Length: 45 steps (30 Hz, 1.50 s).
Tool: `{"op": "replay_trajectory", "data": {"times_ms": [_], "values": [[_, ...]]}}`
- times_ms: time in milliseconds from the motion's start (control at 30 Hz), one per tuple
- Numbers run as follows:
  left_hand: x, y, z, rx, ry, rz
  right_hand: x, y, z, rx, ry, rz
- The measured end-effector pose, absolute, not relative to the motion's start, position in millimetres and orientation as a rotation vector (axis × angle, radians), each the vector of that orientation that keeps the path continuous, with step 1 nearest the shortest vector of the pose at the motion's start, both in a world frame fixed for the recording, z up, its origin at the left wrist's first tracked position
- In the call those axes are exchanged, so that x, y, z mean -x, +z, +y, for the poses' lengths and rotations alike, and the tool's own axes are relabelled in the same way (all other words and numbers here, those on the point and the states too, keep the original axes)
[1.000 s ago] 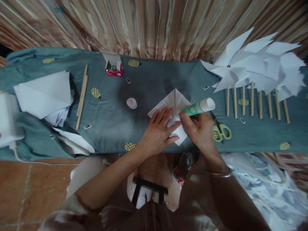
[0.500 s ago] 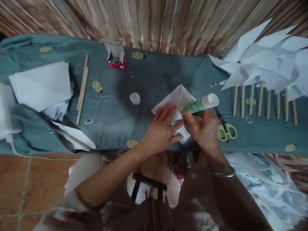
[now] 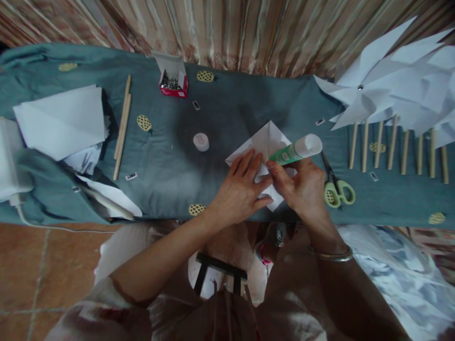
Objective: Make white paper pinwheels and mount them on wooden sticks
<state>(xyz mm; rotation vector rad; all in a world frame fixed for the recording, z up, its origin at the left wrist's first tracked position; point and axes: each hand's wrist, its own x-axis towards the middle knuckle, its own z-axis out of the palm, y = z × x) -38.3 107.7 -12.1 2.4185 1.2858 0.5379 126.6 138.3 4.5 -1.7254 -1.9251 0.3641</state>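
A square of white paper (image 3: 251,142) with crease lines lies cornerwise on the cloth, partly covered by both hands. My left hand (image 3: 239,189) rests flat on it with fingers spread. Gripped in my right hand (image 3: 302,184) is a green and white glue stick (image 3: 293,150), tilted, its lower end down at the middle of the paper; the tip is hidden by the fingers. A round white cap (image 3: 201,141) sits on the cloth to the left. Just right of my right hand lie green-handled scissors (image 3: 337,189).
White paper pinwheels (image 3: 380,85) on wooden sticks lie at the right. An open red box (image 3: 174,85) of small metal pieces stands at the back. On the left are loose wooden sticks (image 3: 122,130), a paper stack (image 3: 64,121) and a white device (image 3: 12,161) with a cable.
The view has shifted slightly. Both hands keep nearly the same place on the paper, and the glue stick has only a slightly different tilt.
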Motion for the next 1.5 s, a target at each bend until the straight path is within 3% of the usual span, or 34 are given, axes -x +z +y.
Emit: {"op": "replay_trajectory", "data": {"times_ms": [1500], "values": [[40,-12,109,-2.432,0.521,1.277,-142,7,129,1.727,0.300,-2.036]]}}
